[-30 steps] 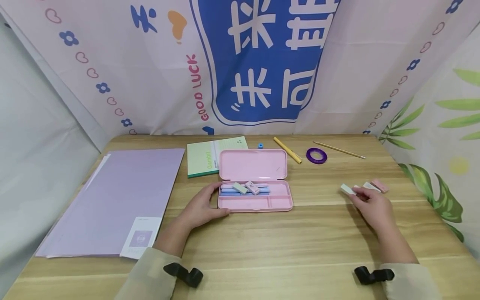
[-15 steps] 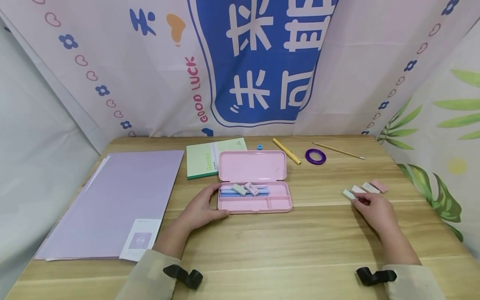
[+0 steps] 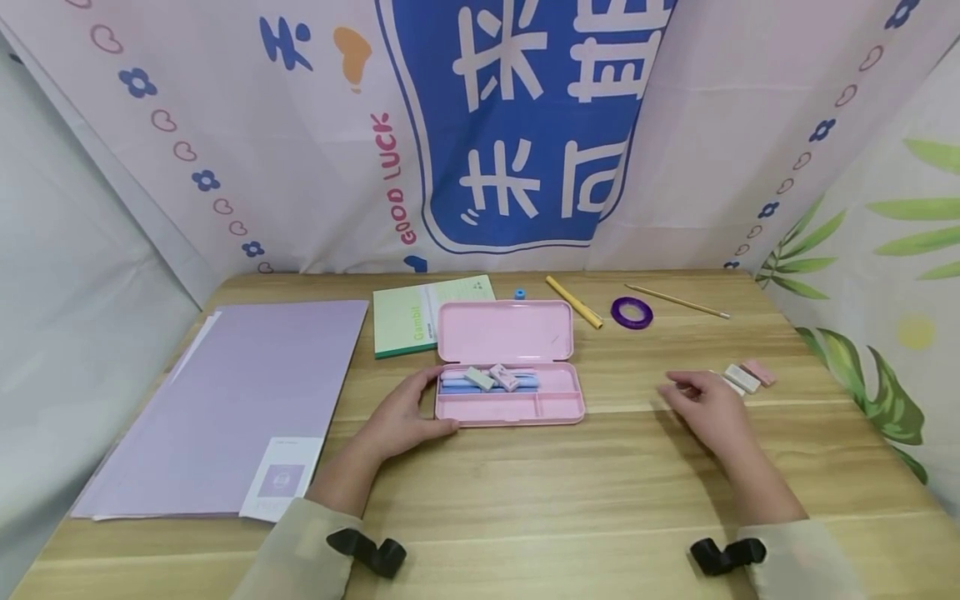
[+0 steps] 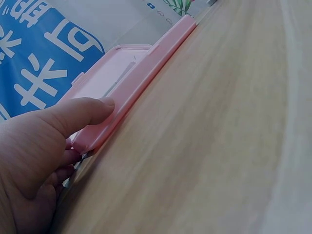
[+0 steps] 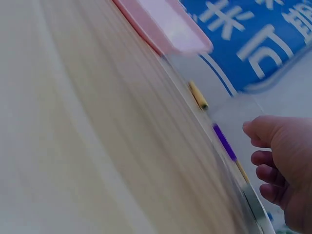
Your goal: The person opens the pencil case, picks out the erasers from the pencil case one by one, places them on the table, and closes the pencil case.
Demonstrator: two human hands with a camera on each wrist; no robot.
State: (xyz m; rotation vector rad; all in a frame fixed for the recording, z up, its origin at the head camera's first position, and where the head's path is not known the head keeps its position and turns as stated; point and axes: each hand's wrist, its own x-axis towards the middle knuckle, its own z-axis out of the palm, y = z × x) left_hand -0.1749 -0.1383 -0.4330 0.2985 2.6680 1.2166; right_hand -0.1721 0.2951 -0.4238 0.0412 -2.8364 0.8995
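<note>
My left hand [image 3: 405,418] grips the left end of an open pink pencil case [image 3: 561,407]. In the left wrist view its thumb [image 4: 90,113] presses the front wall. The case holds blue and lilac pens [image 3: 455,384], with a green eraser [image 3: 478,378] and a pink-white eraser [image 3: 505,377] on top. Well right of the case, my right hand [image 3: 708,410] hovers over the table, fingers loosely curled and nothing visible in them. Just beyond it lie a white eraser [image 3: 741,379] and a pink eraser [image 3: 758,372]. A pale green-white block [image 5: 257,207] shows below the hand in the right wrist view.
A lilac folder [image 3: 247,400] covers the table's left side. Behind the case lies a green notebook [image 3: 401,321]. Along the back are a small blue piece [image 3: 520,294], a yellow pen [image 3: 573,301], a purple tape roll [image 3: 618,315] and a pencil [image 3: 678,301].
My right hand has set a pale green eraser down beside the other erasers, let go and moved left, covering part of the row. The left hand stays on the pencil case.
</note>
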